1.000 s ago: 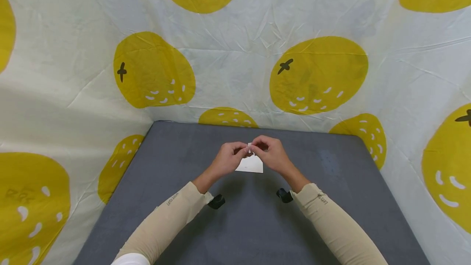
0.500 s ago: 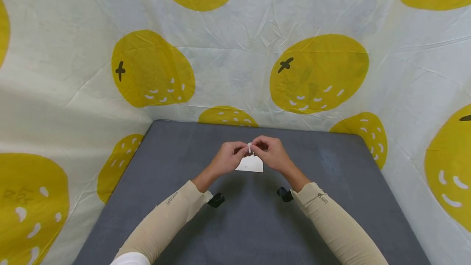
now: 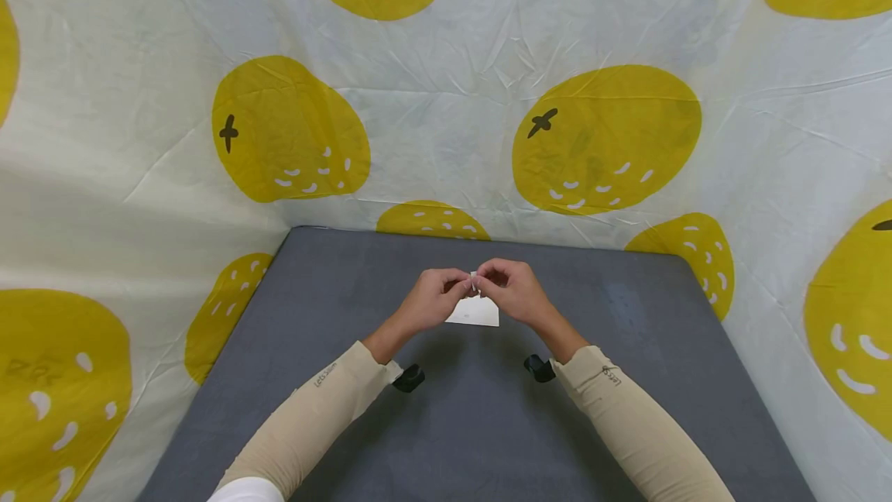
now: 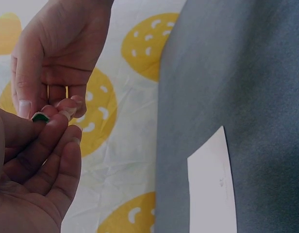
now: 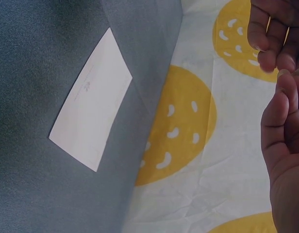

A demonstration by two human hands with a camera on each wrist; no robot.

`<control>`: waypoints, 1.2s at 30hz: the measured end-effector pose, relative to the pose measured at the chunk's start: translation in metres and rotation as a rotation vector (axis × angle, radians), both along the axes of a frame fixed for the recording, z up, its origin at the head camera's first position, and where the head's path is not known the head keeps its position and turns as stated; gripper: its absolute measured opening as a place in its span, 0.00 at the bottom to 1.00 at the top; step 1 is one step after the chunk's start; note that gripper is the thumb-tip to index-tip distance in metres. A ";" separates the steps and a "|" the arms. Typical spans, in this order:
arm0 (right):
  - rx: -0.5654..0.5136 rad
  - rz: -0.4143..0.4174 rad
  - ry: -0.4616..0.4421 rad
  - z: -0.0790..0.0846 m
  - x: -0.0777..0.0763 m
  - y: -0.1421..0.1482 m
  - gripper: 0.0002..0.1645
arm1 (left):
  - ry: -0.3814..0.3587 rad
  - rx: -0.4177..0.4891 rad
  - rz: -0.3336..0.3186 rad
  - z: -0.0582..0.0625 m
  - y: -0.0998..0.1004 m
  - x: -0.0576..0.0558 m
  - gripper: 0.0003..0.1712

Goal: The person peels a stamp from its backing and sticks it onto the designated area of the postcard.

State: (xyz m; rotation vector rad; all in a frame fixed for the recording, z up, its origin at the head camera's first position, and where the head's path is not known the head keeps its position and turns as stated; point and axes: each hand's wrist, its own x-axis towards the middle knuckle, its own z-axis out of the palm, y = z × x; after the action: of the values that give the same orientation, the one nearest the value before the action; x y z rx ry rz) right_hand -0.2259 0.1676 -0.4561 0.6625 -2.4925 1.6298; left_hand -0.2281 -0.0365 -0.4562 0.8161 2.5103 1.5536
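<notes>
Left hand: From my distant seat I see the bare left hand [image 3: 430,302] in a narrow pinch; its thumb and fingertips hold the small white piece with a green face [image 4: 41,117], thin like paper or card.
Small piece: It is held up between the two hands, above the table and apart from the sheet. I judge it very light, flexible and easy to crease or tear, so I would take it by its ends only, with soft fingertip pressure. Fingers cover its full shape, and I cannot tell if it is slippery.
White sheet: The four-cornered white sheet of paper or thin card [image 3: 479,314] lies nearly flat on the dark grey, cloth-like table [image 3: 460,432]; neither hand touches it. I judge it light and a little stiff, best lifted by an edge or a corner.
Right hand: The bare right hand [image 3: 517,297] is also in a narrow pinch, at the right side of the small piece; how firmly it presses, I cannot tell.
</notes>
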 end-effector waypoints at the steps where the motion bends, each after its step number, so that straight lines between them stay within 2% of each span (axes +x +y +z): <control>1: -0.001 0.004 -0.001 0.000 0.000 0.000 0.05 | -0.009 0.005 -0.001 0.000 0.000 0.000 0.14; 5: -0.001 0.020 0.002 0.001 0.001 0.000 0.05 | -0.033 0.016 -0.002 0.000 -0.001 0.000 0.14; 22: -0.018 0.088 0.011 0.003 -0.001 0.001 0.05 | -0.020 0.017 0.000 -0.002 -0.001 -0.001 0.14; 36: -0.001 0.095 0.001 0.002 -0.002 0.002 0.04 | -0.026 0.044 -0.002 -0.003 -0.003 -0.003 0.14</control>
State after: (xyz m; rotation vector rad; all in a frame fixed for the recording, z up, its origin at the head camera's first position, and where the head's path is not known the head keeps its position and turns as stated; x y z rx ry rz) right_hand -0.2278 0.1691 -0.4538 0.7930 -2.4951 1.6604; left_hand -0.2313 -0.0392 -0.4587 0.7985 2.4649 1.6133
